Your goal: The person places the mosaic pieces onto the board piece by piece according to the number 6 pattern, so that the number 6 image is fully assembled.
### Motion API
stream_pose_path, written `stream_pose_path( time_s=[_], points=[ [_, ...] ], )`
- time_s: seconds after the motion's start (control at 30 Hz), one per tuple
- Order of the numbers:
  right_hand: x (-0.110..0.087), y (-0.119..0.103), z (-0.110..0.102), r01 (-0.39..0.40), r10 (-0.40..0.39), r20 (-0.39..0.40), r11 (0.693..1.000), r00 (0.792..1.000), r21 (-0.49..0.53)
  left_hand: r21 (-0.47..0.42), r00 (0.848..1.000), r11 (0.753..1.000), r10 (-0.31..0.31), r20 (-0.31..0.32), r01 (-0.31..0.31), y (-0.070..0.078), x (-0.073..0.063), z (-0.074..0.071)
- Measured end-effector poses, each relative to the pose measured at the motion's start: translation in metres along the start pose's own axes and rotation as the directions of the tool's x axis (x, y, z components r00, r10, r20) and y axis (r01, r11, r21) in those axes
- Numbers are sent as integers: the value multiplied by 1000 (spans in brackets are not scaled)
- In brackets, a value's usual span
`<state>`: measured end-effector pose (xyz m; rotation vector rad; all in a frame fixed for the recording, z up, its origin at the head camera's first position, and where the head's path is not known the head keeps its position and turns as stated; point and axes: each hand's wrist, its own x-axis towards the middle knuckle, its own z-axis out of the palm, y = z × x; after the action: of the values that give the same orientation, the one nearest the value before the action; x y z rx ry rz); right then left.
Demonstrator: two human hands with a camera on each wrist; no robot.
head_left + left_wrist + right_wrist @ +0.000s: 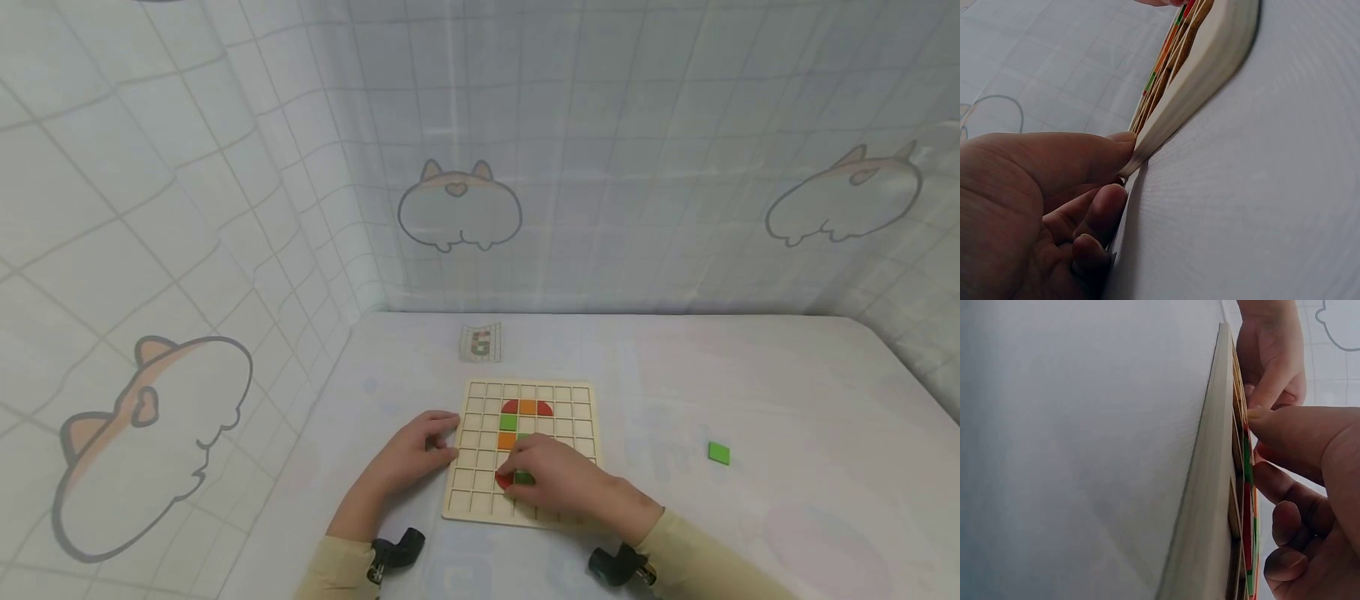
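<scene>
A wooden grid board [461,504] lies on the table with coloured tiles in its cells. Its top row shows a red quarter-round tile, an orange square [528,407] and another red quarter-round. Below are a green square [508,422] and an orange square [507,441]. My right hand [551,475] reaches over the board, pinching a red quarter-round tile [503,481] between thumb and finger at a lower cell, beside a green tile [524,477]. It hides several cells. My left hand [411,452] touches the board's left edge, its thumb [1097,156] against the rim.
A small gridded card [480,343] with a coloured figure lies behind the board. One loose green square tile [718,452] is on the table [787,400] to the right. Patterned curtains [600,167] stand around the table's back and sides.
</scene>
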<state>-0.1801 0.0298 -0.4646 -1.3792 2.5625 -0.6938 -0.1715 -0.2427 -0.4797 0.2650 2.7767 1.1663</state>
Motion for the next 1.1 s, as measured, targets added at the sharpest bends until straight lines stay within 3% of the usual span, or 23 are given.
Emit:
stream_pose_path(
  time_s=[0.4,0.73,1.1],
  points=[
    [1,-7,-2,-53,53,8,998,999,-23,-7,1000,1000,-1,3,1,1,-1,0],
    [0,-10,-4,-25,24,-8,997,1000,-74,1,1000,1000,-2,-1,2,2,-1,0],
    [-9,-6,-14,-66,65,-30,998,997,-19,2,1000,1000,-12,1,12,2,0,0]
  ],
)
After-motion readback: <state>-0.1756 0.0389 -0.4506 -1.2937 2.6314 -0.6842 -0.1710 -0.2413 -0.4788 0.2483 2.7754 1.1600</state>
